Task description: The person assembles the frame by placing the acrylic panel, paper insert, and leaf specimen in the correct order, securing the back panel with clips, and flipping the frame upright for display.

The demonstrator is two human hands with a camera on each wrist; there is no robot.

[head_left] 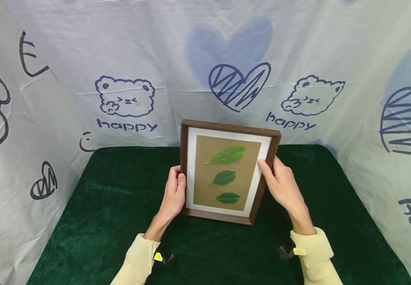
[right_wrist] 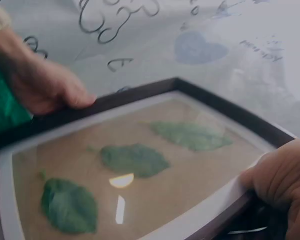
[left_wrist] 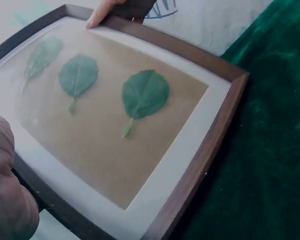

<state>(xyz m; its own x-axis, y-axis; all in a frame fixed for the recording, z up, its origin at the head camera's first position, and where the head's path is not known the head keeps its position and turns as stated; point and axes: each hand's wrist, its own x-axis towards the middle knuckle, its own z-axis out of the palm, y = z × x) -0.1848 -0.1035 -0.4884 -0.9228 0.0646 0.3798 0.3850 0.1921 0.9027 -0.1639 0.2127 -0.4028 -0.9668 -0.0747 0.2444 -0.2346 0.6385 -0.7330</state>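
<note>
Both hands hold up a brown picture frame (head_left: 215, 215), tilted a little, its front toward the head camera. Behind its glass, three green leaves (head_left: 228, 155) lie in a column on brown paper (head_left: 205, 186) inside a white mat (head_left: 191, 170). The left hand (head_left: 174, 190) grips the left side, thumb at the front edge and fingers behind. On the opposite side, the right hand (head_left: 282, 182) grips with its thumb over the mat; its other fingers are partly hidden behind. Light reflects off the glass in the right wrist view.
Below the picture frame spreads a table under dark green velvet cloth (head_left: 113, 213). A pale curtain (head_left: 177, 51) with bears, hearts and "happy" lettering hangs behind and at both sides. Each wrist bears a small dark device with a yellow mark, next to a pale yellow sleeve (head_left: 136, 253).
</note>
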